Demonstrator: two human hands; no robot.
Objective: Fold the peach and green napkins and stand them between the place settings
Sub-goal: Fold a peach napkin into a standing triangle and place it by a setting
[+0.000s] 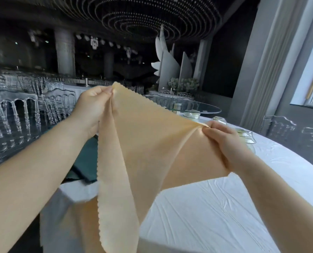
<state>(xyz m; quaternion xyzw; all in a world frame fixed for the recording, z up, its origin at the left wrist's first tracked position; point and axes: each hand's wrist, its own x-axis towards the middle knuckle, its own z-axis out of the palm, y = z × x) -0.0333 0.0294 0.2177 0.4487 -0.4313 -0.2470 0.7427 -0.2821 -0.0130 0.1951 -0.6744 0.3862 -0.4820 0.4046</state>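
— Where is the peach napkin (143,143)?
— Up over the white table (216,207), stretched between my arms. My left hand (93,106), raised higher, pinches one scalloped corner; my right hand (225,141), lower, grips another.
— The green napkins (84,157)?
— Lying at the table's edge, beneath my left forearm.

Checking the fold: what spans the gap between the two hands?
Head view: the peach napkin stretches from the left hand to the right hand, both pinching it.

- I could read no text, label, brand, number or sign anywhere in the head view.
- The peach napkin (144,143) bore no print I could make out.
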